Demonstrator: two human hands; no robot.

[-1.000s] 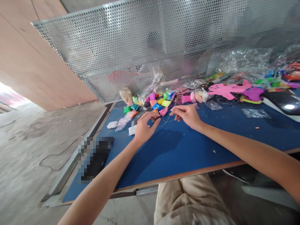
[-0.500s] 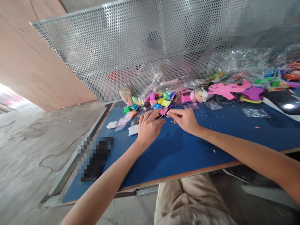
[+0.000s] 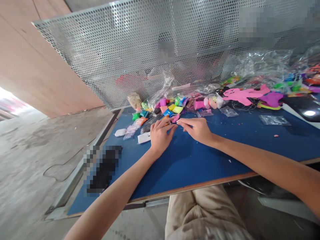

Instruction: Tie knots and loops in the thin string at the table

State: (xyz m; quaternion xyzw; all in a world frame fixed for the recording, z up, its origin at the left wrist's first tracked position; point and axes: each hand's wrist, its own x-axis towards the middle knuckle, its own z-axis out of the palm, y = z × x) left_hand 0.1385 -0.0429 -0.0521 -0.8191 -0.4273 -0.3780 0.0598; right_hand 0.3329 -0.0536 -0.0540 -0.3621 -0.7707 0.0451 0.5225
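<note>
Both hands meet over the blue table (image 3: 190, 160), just in front of a heap of small coloured clay packets (image 3: 166, 108). My left hand (image 3: 160, 135) has its fingers drawn together in a pinch at its tips. My right hand (image 3: 197, 128) pinches toward it, fingertips almost touching the left ones. A thin thread or wire (image 3: 211, 122) runs from the pinch off to the right across the table. What sits between the fingertips is too small to make out.
A perforated metal screen (image 3: 130, 50) stands along the table's far edge. Pink and purple foam cut-outs (image 3: 243, 94) and clear plastic bags (image 3: 265, 66) lie at the right. White pieces (image 3: 144, 137) lie left of my hands; a blurred dark object (image 3: 102, 168) sits near the left edge.
My hands have drawn together: the left hand moved right and its spread fingers closed into a pinch, while the right hand shifted slightly left to meet it.
</note>
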